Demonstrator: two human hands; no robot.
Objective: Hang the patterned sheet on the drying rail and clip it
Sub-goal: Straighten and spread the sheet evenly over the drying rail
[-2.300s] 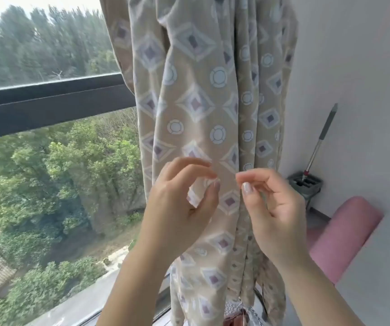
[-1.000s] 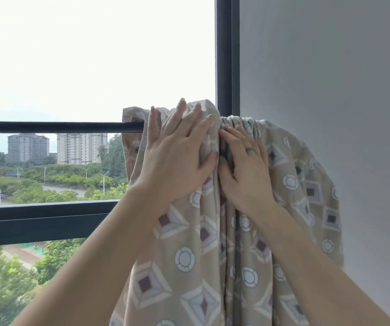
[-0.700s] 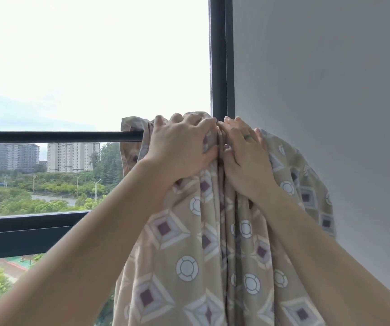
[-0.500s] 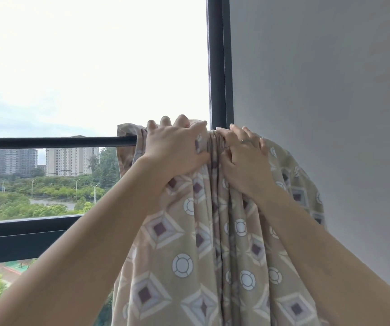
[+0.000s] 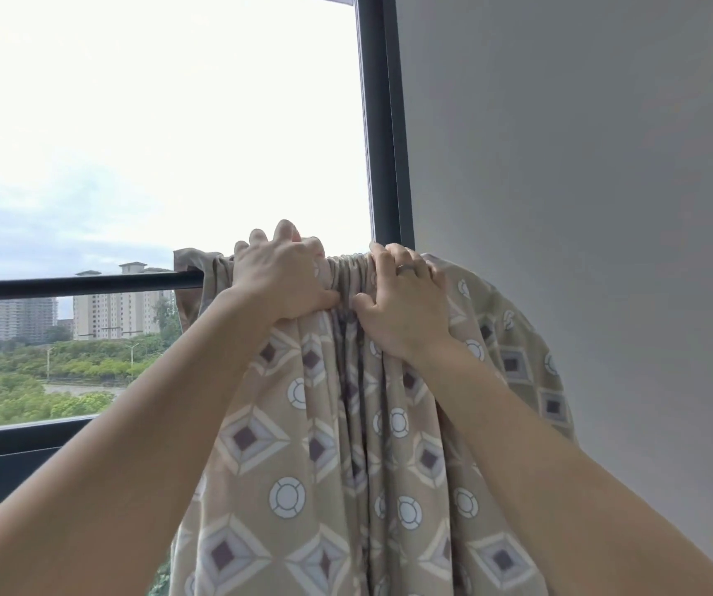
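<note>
Sheet [image 5: 303, 449] top in left hand [image 5: 282, 279], right hand [image 5: 404, 304]

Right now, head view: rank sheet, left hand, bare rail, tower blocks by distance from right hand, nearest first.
1. Patterned sheet: gripped by the right hand.
2. Left hand: just leftward.
3. Bare rail: farther left.
4. Tower blocks: far outside.

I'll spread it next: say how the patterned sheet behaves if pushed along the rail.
Probably floppy: the patterned sheet hangs in soft folds. Likely bunches rather than glides: it sits gathered on the rail between left hand and right hand.
</note>
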